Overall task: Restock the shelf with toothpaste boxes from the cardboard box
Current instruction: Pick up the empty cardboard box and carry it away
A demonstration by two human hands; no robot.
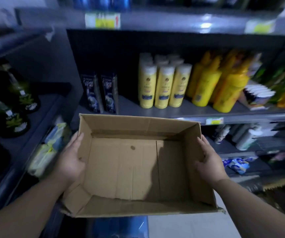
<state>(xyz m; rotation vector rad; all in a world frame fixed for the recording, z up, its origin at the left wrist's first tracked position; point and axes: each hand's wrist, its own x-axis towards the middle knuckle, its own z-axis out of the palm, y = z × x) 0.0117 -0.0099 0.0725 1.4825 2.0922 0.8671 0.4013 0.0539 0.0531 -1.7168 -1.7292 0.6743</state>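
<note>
**Head view: empty carton held in both hands before the shelf**

Seen from the head view, a person holds an open cardboard box (126, 169) level at about waist height, facing a shop shelf (198, 112). The left hand (69, 160) grips the carton's left wall and the right hand (208, 162) grips the right wall. Each hand wraps over a rim, likely to keep the floppy card steady from both sides. The carton's bare brown floor shows, with nothing inside.

Two dark toothpaste boxes (108, 93) stand upright side by side at the left end of the shelf. Their printed fronts face out, probably so shoppers can read them. Yellow bottles (164, 86) stand near them to the right, with a gap between. The picture is blurred, so labels cannot be read. With the carton empty, the restocking looks finished or nearly so.
</note>
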